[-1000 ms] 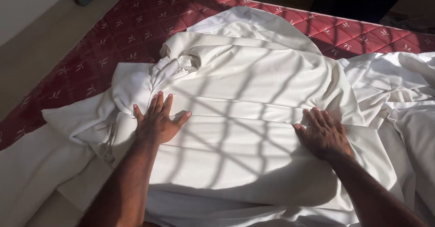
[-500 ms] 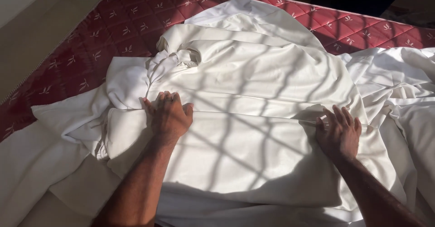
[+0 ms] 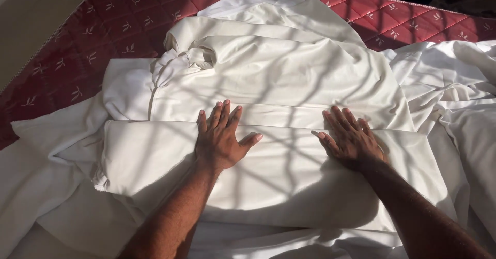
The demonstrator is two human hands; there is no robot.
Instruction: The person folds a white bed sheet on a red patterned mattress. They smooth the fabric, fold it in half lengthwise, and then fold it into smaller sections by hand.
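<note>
A dark red quilted mattress [image 3: 103, 26] fills the upper frame. Across the centre a large white cotton bedsheet [image 3: 289, 78] is spread, its near part folded into a flat band while the upper left remains bunched. On that band the left hand [image 3: 221, 137] and right hand [image 3: 351, 137] are pressed flat, fingers splayed, nothing gripped.

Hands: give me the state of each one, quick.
Left hand: open, flat, palm down on the folded white sheet, holding nothing.
Right hand: open, fingers spread, pressing flat on the same sheet.
</note>
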